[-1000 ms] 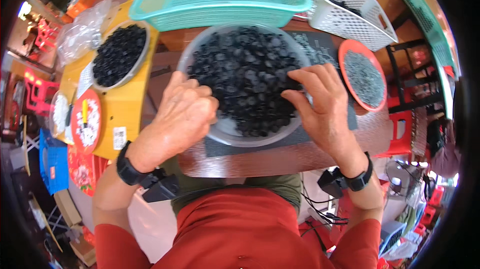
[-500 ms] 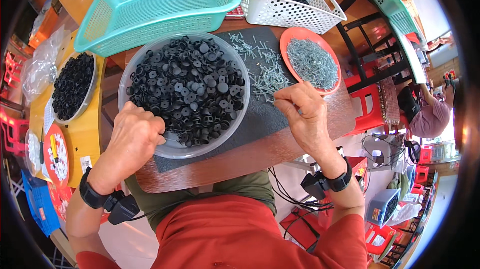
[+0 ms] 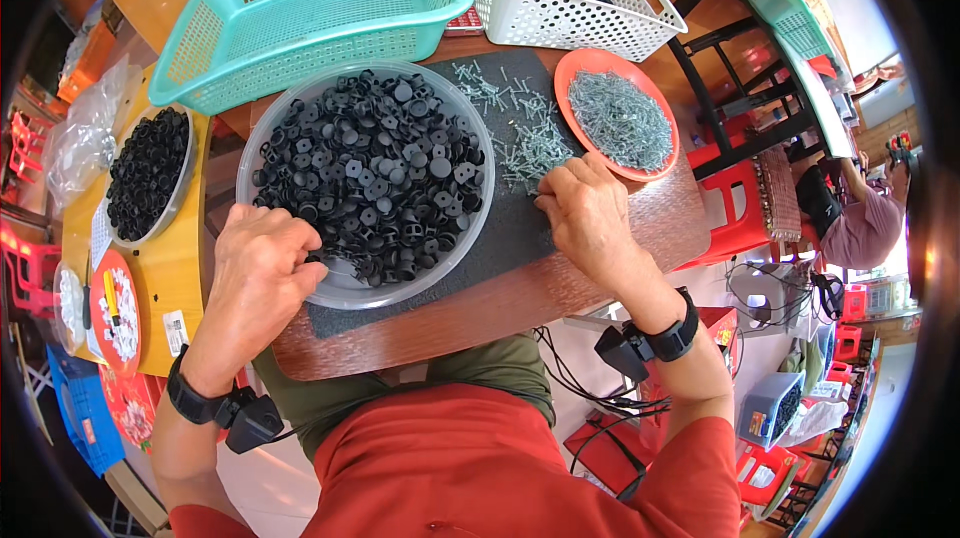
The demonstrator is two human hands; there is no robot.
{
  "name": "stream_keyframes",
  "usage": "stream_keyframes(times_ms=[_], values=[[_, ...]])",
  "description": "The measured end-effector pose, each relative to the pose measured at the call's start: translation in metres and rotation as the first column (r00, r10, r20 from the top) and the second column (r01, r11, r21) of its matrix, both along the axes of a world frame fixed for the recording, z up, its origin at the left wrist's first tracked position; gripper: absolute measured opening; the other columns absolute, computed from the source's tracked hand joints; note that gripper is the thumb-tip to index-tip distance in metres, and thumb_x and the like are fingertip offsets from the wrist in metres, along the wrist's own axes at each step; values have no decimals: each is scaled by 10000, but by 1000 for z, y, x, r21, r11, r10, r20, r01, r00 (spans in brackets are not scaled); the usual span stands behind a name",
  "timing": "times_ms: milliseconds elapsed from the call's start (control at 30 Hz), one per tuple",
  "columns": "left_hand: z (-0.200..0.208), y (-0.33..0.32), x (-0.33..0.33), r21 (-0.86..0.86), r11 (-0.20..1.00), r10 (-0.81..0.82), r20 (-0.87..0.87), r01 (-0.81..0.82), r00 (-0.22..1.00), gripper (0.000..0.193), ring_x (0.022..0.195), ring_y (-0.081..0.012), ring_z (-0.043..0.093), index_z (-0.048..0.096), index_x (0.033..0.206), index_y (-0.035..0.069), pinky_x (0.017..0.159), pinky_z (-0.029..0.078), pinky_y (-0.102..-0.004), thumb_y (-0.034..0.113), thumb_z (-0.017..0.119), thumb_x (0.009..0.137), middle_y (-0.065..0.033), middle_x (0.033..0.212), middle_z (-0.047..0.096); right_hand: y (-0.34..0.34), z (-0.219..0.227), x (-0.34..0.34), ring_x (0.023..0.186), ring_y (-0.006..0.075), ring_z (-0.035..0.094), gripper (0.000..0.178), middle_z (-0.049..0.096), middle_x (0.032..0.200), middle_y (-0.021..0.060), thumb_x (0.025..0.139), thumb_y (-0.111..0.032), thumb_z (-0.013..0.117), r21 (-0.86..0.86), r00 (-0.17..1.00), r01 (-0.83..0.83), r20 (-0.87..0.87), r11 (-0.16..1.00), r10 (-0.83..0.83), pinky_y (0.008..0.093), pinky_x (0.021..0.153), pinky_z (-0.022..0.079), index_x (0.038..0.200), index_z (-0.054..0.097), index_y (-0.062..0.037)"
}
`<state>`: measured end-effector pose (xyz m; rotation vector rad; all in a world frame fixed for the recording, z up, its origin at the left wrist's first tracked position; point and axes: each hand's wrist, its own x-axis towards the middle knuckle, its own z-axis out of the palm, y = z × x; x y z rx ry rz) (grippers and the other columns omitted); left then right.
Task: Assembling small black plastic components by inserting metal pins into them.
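Observation:
A clear round tub [image 3: 420, 290] heaped with small black plastic parts [image 3: 375, 163] stands before me on a dark mat. Over its lower left rim, my left hand [image 3: 262, 263] is closed in a pinch, with a small black plastic part [image 3: 316, 257] showing at the fingertips. Loose metal screws [image 3: 532, 138] lie scattered on the mat right of the tub. My right hand [image 3: 588, 218] is pinched at their near edge; whatever its fingertips hold is too small to make out. Just beyond it sits an orange-red plate [image 3: 667, 118] piled with more screws [image 3: 620, 118].
A teal basket [image 3: 310, 13] and a white basket [image 3: 575, 23] with some black parts stand behind. On a yellow table at left are another tub of black parts [image 3: 150, 173] and a red plate [image 3: 128, 338] of white pieces. Another person [image 3: 865, 223] sits far right.
My right hand has moved slightly left, its fingers lower at the near edge of the loose screws. The left hand has turned a little, still pinched at the tub's rim.

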<state>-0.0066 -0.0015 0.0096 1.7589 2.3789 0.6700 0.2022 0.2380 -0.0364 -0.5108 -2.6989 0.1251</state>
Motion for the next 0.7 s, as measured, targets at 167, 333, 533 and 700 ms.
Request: stream_keyframes(times_ms=[167,333,533,700], values=[[2,-13,3,135,983,95,193,-122,977,136,680,-176,488,627,803,3,646,397,-278,54,691,695,-59,718,529,7,-4,-2,740,299,524,73,563,731,103,680,-21,657,-22,999,-39,-12,999,38,390,658,422,713,593,-33],[-3,-15,12,166,953,144,489,-254,860,153,744,-114,504,612,865,-10,676,406,-239,102,678,785,-16,779,546,3,-1,-2,724,305,514,87,546,708,114,692,22,619,-54,993,-86,-89,995,81,391,644,419,742,563,-21],[-7,-14,21,200,922,92,719,-333,689,163,776,-90,527,614,927,-15,730,419,-217,98,665,819,-22,847,585,-7,4,0,758,308,532,120,570,753,114,712,46,607,-175,989,-60,-145,983,35,378,677,430,803,561,-18],[-8,-7,29,303,900,-33,765,-315,643,146,735,-80,513,632,925,-36,693,417,-209,21,663,794,-23,801,590,-4,3,1,703,236,547,94,581,763,86,747,42,615,-164,987,-90,-147,982,66,318,638,440,827,593,-4]])
